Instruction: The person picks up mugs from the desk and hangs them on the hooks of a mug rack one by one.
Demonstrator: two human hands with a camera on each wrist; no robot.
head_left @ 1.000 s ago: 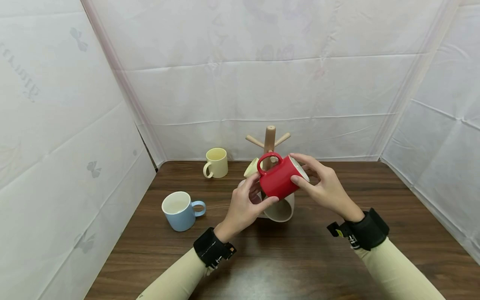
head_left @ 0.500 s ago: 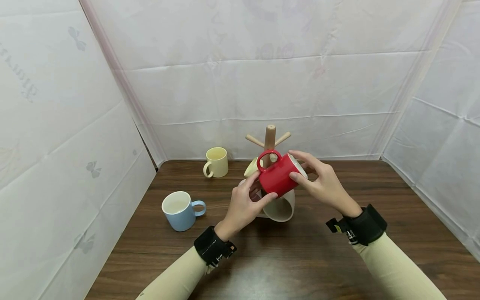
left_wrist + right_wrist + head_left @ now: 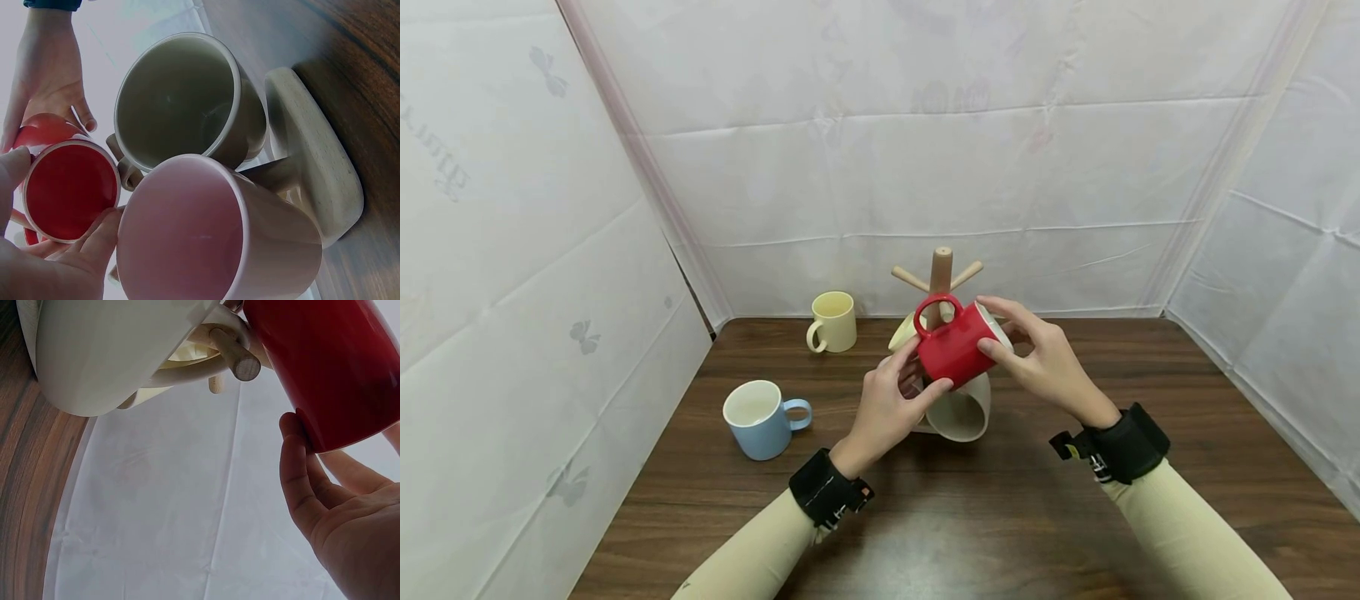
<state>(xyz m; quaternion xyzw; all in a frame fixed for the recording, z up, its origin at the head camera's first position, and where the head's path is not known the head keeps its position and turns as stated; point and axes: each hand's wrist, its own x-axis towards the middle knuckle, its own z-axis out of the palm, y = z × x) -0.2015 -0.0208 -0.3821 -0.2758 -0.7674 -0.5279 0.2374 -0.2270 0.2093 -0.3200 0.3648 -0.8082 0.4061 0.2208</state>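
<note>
Both hands hold a red mug (image 3: pixel 957 346) tilted on its side in front of a wooden mug tree (image 3: pixel 942 271). Its handle points up and overlaps the post in the head view. At the rim end, my left hand (image 3: pixel 887 408) grips it between thumb and fingers; the red inside shows in the left wrist view. My right hand (image 3: pixel 1045 362) pinches the pale base end. Just below hang a greyish mug (image 3: pixel 247 119) and a pink mug (image 3: pixel 281 244), mouths outward. Behind the red mug, part of a yellow mug (image 3: pixel 904 333) shows at the tree.
A light blue mug (image 3: pixel 762 433) stands upright at the left of the dark wood table (image 3: pixel 970 533), handle to the right. Farther back stands a pale yellow mug (image 3: pixel 835 323). Bare pegs (image 3: pixel 967 275) reach out near the tree's top. White cloth walls (image 3: pixel 880 183) enclose the table.
The red mug and both hands have shifted slightly upward in the head view, closer to the post. The grip stays the same, and the standing mugs have not moved.
</note>
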